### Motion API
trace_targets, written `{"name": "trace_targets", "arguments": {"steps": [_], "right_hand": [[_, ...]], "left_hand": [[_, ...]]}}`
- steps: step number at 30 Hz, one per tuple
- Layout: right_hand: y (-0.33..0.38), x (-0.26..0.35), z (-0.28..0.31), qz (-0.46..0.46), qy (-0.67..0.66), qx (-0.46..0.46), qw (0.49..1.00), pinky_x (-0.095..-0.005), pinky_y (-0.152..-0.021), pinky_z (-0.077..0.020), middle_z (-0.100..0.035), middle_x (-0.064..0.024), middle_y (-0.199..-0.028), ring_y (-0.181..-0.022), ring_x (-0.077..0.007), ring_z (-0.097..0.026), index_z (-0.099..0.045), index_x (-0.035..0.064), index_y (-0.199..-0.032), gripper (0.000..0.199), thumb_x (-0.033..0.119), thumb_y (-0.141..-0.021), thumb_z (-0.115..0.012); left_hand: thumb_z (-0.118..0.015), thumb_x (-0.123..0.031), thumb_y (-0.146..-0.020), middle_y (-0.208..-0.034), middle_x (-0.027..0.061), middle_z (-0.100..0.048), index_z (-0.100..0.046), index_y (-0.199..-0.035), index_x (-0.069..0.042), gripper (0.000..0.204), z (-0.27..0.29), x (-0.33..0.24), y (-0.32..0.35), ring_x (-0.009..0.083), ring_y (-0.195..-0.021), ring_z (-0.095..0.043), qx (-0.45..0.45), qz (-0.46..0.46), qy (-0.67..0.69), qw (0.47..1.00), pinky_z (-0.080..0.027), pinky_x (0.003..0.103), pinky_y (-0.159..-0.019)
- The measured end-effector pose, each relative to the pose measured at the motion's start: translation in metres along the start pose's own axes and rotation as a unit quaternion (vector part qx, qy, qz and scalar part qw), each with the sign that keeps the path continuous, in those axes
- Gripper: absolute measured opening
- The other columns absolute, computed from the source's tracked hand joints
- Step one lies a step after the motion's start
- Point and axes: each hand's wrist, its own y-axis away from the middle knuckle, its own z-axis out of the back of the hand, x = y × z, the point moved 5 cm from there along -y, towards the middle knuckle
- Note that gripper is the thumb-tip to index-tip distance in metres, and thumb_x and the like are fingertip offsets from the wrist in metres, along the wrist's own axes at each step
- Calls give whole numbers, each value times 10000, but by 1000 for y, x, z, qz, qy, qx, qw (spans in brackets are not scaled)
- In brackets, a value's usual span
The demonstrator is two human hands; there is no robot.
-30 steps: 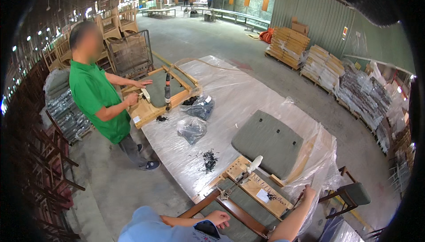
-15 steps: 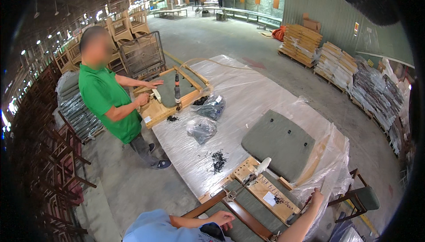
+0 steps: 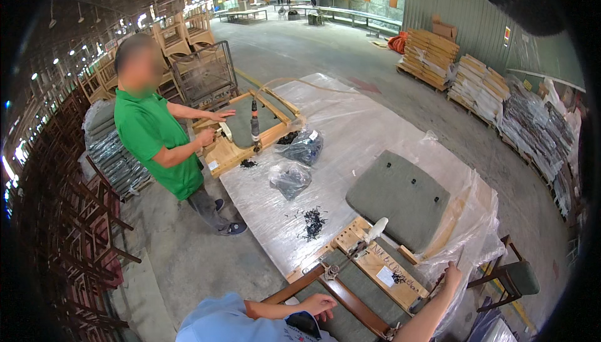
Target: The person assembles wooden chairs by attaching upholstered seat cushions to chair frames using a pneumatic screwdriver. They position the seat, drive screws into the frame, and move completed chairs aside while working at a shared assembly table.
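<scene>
- left hand (image 3: 320, 306) is hanging loosely spread by the brown wooden frame (image 3: 354, 304), near edge of the worktop (image 3: 375, 117)
- right hand (image 3: 451, 275) is curled up near the wooden jig's (image 3: 377, 263) right end, can't tell if it's gripping anything
- frame sits just beside that jig
- grey padded panel (image 3: 397, 201) lies toward the worktop's right edge, black bits (image 3: 313, 223) heaped left of it

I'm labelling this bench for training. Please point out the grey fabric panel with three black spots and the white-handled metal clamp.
Grey fabric panel with three black spots (image 3: 398, 204): head view, middle of its upper face.
White-handled metal clamp (image 3: 376, 229): head view, on its white handle.
</scene>
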Motion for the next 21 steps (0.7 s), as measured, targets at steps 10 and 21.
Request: {"name": "trace_targets", "arguments": {"steps": [10,21], "right_hand": [[-21,-15,-3,52,9,-26,998,-403,-465,-438,-564,-132,-583,-467,-268,-554,-581,-26,-688,376,308,-851,-643],[-7,-1,0,22,39,9,999,-394,-481,-451,-571,-127,-617,-493,-257,-559,-610,-61,-774,395,315,-877,-682]], "left_hand": [[-561,-393,-1012,-890,50,-746,-633,-1225,-142,337,2,4,-3,116,-627,-661,-21,10,-15,1000,-486,254,-504],[-549,-343,-1025,-885,88,-737,-601,-1252,-91,344,-1,0,-1,145,-606,-668,-12,11,4,1000,-497,286,-506]]}}
